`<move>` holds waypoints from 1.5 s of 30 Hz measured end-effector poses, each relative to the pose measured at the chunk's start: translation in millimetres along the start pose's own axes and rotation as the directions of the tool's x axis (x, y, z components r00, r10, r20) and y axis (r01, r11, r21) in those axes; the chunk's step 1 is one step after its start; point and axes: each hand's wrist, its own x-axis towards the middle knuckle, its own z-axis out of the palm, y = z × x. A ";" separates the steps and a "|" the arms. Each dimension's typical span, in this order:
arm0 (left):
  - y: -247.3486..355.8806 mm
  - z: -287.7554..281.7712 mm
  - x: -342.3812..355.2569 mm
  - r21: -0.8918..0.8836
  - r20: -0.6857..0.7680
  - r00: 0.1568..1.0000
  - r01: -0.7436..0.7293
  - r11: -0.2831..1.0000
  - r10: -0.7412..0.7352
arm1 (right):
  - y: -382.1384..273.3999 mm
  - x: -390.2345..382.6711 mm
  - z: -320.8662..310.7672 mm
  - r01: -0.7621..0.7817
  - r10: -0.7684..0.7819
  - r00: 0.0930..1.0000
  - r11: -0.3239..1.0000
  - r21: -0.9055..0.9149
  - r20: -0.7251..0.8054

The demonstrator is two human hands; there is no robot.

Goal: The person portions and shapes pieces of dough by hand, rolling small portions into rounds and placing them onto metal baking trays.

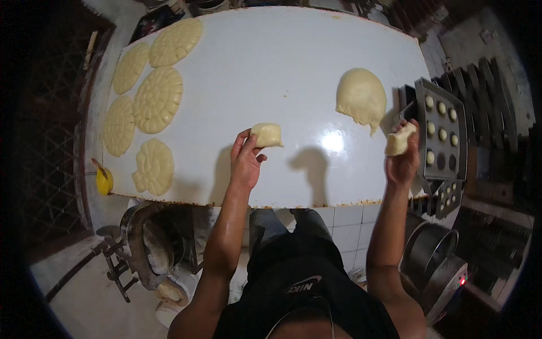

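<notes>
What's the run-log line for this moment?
left hand: holds dough piece | right hand: holds second piece, near tray | big dough: on table | scored slabs: table's left side

A yellow cup (104, 182) sits at the near left corner of the table (254, 68), with a dark latticed panel (53, 135) farther left. Below that corner stands a heavy, worn metal machine (131, 240) on the floor (96, 311). At lower right, a small red light (463, 281) glows on a grey appliance (443, 285), near white tiles (345, 220).
</notes>
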 end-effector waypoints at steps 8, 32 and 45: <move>-149.7 -152.3 -3.9 0.984 0.151 0.800 -0.179 -0.010 0.581 | 72.9 -206.3 -275.1 -0.220 -0.206 0.957 -0.051 -0.974 -0.205; -144.1 -71.1 129.4 0.871 0.472 0.748 -0.478 -0.115 0.466 | 175.6 -51.5 -193.5 0.031 -0.257 0.958 -0.354 -0.935 0.129; -167.6 -95.3 61.8 0.772 0.626 0.724 -0.628 -0.100 0.290 | 199.4 -98.8 -172.8 0.269 -0.106 0.953 -0.135 -0.954 0.284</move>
